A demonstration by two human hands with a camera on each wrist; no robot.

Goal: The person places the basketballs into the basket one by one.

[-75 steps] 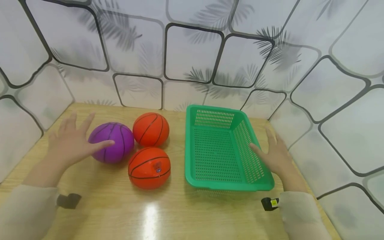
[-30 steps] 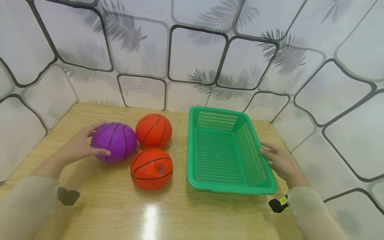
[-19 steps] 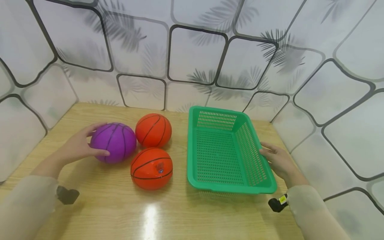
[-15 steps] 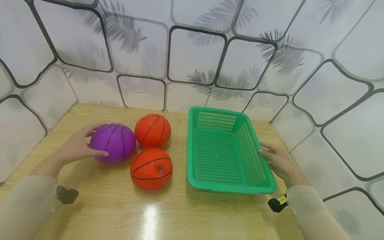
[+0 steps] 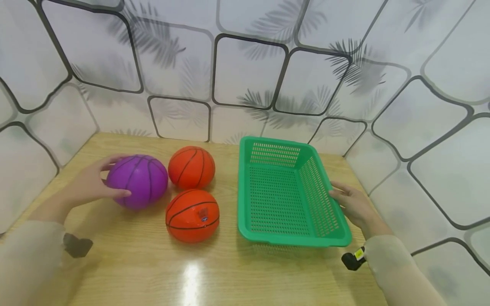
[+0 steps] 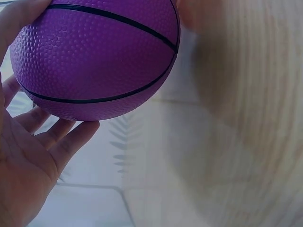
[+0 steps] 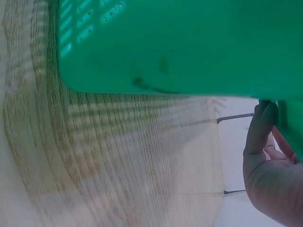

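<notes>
My left hand point(image 5: 89, 180) grips the left side of a purple ball point(image 5: 139, 182) marked with black basketball lines. In the left wrist view the thumb and fingers spread around this purple ball point(image 6: 94, 56). Just right of it sit two orange-red basketballs, one farther back point(image 5: 192, 167) and one nearer point(image 5: 192, 216) with a small printed mark. A green perforated plastic basket point(image 5: 242, 191) stands on the right with nothing inside. My right hand point(image 5: 353, 204) holds its right rim; the right wrist view has the fingers point(image 7: 260, 130) at the basket's edge, partly hidden.
Everything stands on a light wooden table point(image 5: 153, 272). Patterned pale walls point(image 5: 249, 68) enclose the back and both sides. Bare wood lies in front of the balls and the basket.
Both hands came in from spread positions, the left onto the purple ball and the right onto the basket rim. In the last half second the purple ball shifted slightly left with the hand.
</notes>
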